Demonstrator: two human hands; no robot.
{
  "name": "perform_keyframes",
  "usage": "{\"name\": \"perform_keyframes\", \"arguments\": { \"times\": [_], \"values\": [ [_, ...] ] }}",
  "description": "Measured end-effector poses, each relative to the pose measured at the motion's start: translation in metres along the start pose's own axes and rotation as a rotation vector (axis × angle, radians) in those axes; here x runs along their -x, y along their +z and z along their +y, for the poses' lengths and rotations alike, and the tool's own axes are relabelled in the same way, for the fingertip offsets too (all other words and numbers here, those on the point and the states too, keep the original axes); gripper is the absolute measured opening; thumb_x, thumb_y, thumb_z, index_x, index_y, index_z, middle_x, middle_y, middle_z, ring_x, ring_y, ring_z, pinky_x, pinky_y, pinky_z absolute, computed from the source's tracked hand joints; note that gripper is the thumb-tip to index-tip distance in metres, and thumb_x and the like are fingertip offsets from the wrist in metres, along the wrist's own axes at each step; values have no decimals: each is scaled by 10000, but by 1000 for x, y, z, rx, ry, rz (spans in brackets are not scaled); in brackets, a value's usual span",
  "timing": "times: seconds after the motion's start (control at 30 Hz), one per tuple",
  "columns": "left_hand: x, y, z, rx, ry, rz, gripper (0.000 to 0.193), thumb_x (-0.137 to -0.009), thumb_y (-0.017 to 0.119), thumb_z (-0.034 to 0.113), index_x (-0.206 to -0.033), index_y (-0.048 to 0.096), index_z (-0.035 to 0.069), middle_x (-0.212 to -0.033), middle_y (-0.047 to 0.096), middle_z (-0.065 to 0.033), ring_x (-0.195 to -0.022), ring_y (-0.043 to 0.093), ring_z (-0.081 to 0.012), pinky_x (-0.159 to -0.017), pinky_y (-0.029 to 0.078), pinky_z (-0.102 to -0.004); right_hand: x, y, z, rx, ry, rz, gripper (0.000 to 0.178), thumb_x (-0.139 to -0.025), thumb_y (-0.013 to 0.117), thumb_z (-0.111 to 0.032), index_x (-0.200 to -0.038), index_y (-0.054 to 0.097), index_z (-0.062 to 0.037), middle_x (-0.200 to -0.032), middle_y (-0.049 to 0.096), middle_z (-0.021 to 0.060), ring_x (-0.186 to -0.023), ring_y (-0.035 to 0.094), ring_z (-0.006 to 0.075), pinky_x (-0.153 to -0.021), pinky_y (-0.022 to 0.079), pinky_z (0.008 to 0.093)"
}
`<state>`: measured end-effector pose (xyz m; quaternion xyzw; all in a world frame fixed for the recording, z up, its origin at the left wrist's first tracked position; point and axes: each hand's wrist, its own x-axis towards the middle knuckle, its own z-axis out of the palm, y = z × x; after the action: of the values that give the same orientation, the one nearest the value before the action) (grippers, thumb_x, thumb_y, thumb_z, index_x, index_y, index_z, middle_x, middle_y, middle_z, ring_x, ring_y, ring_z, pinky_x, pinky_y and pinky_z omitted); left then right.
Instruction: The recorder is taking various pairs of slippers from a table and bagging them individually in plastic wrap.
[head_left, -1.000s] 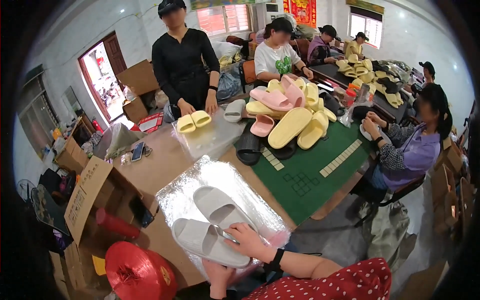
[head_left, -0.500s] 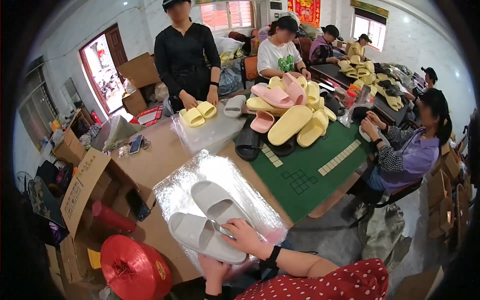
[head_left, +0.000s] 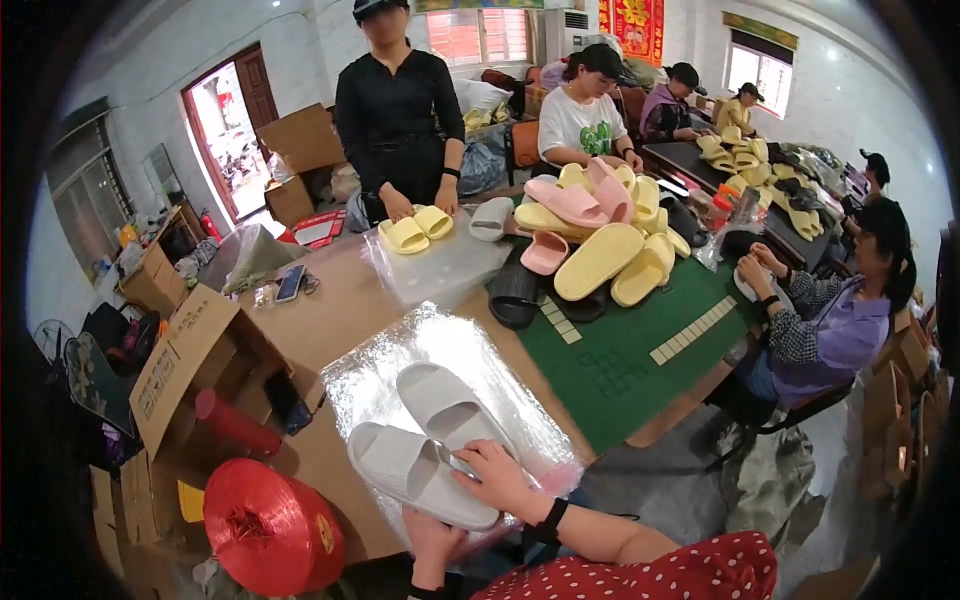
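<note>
Two light grey slippers lie side by side on a stack of shiny clear plastic bags (head_left: pixel 345 385) in front of me. My left hand (head_left: pixel 434 538) grips the near grey slipper (head_left: pixel 400 466) at its outer heel side; its fingertips are hidden beneath the sole. My right hand (head_left: pixel 497 474) lies across that slipper's inner edge, with bent fingers holding it near the strap opening. The far grey slipper (head_left: pixel 432 392) rests just beyond my right fingers, its heel partly hidden by my hand.
A red twine roll (head_left: pixel 270 525) and an open cardboard box (head_left: pixel 190 365) stand left. Yellow, pink and black slippers pile on a green mat (head_left: pixel 600 400). Across the table, a person (head_left: pixel 400 120) handles yellow slippers (head_left: pixel 403 236); another person (head_left: pixel 830 320) sits right.
The whole view has shifted slightly, so the scene sits a little further right. Both hands stay on the near grey slipper, with hardly any movement against it.
</note>
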<state>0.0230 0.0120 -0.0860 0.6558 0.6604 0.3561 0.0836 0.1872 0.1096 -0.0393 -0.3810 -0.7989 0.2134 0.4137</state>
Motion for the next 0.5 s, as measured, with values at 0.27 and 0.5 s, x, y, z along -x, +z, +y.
{"name": "perform_keyframes", "arguments": {
  "times": [0.27, 0.5],
  "values": [
    [-6, -6, 13, -1, 30, 0, 651, -695, 735, 442, -1218, 650, 66, -1242, 632, -184, -1178, 528, -425, -1012, 383, -506, 2, -1, 1, 33, 7, -14, 321, -868, 717, -234, -1134, 656, -66, -1114, 591, 107, -1050, 568, 304, -889, 498, 394],
    [-9, -12, 27, -43, 20, 0, 558, -703, 718, 379, -1195, 680, 119, -1265, 637, -142, -1191, 525, -406, -1043, 356, -512, 4, 3, 5, 16, -18, 8, 335, -858, 728, -234, -1137, 653, -64, -1111, 591, 108, -1047, 569, 310, -890, 495, 400]
  ]
}}
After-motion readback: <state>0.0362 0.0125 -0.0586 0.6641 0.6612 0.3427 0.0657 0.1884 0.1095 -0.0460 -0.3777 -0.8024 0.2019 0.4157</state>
